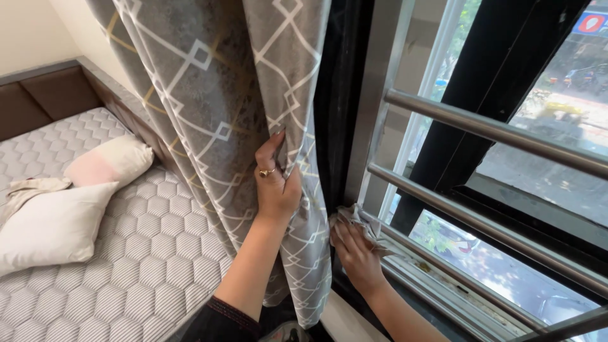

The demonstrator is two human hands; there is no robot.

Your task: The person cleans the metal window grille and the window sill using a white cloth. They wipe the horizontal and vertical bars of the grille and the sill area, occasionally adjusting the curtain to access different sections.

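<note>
My left hand (277, 180), with a gold ring on one finger, grips the edge of a grey curtain (215, 95) patterned with white and gold diamonds and holds it bunched to the left of the window. My right hand (356, 252) presses a crumpled grey cloth (360, 220) against the lower corner of the window frame (345, 101), just above the sill track (437, 285).
Horizontal steel bars (494, 130) cross the window in front of the glass. A dark vertical frame post (487, 82) stands behind them. To the left lies a bed with a quilted grey mattress (139, 253), white pillows (50, 225) and a brown headboard (44, 95).
</note>
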